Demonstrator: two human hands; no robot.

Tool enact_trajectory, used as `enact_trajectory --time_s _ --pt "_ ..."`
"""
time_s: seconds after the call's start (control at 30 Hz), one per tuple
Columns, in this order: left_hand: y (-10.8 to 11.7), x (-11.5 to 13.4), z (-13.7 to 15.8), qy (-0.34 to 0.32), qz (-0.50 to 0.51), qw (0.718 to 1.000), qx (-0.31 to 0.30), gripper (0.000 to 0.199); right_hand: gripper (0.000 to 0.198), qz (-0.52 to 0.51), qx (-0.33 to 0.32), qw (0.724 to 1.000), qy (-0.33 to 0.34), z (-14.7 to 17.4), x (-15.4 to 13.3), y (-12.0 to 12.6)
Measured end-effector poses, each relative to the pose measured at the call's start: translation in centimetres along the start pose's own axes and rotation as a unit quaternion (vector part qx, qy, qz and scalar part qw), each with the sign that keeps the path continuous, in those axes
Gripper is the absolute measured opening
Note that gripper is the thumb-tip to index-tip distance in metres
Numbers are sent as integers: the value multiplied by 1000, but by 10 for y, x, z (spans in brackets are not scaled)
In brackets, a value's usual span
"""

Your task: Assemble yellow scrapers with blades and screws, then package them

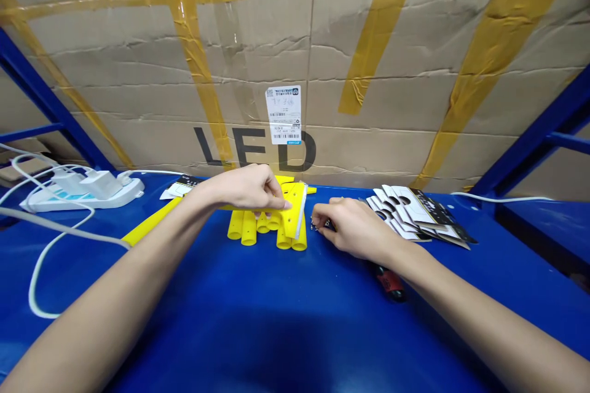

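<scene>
Centrally, above the blue work surface [221,331], the left hand [249,187] grips a yellow plate [290,221] between thumb and curled fingers, the digits closed on its left portion. The plate is perforated with small holes, stands tilted, and carries a pale strip along its right edge. Directly below and in front of it, several short yellow tubes [249,230] lie side by side with their open ends toward the person.

The right hand [354,227] is positioned to the right of the plate, apart from it, low over the surface. Its fingers are bent, with thumb and index fingertip close together, beside small metallic pieces [313,226] too small to identify. Whether the fingertips hold one of these cannot be determined.

A black-and-red handle [391,285] lies near the right wrist, partly covered by the forearm. Farther right, a fanned stack of printed cards [415,215] rests on the surface. On the left, a long yellow tube [150,221] extends behind the left forearm, and a white power strip [99,195] with plugged-in adapters sits beyond it. A taped cardboard box [258,49] marked "LED" stands upright along the rear.
</scene>
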State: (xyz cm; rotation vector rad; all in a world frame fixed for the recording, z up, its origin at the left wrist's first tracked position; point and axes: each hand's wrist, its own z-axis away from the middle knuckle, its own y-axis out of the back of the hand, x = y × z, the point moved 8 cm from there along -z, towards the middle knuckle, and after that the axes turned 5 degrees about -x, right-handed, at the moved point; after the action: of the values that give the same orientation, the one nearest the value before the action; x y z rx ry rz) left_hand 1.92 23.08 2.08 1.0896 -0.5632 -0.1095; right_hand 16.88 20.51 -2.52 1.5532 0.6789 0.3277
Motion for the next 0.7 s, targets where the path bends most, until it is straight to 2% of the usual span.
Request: enact_trajectory --time_s 0.4,0.7 --pt "0 4 1 -9 -7 1000 8 40 10 -5 -7 1000 -3 2 0 -3" --pt "-7 9 1 -12 8 1000 -17 40 18 11 -27 999 20 4 2 -7"
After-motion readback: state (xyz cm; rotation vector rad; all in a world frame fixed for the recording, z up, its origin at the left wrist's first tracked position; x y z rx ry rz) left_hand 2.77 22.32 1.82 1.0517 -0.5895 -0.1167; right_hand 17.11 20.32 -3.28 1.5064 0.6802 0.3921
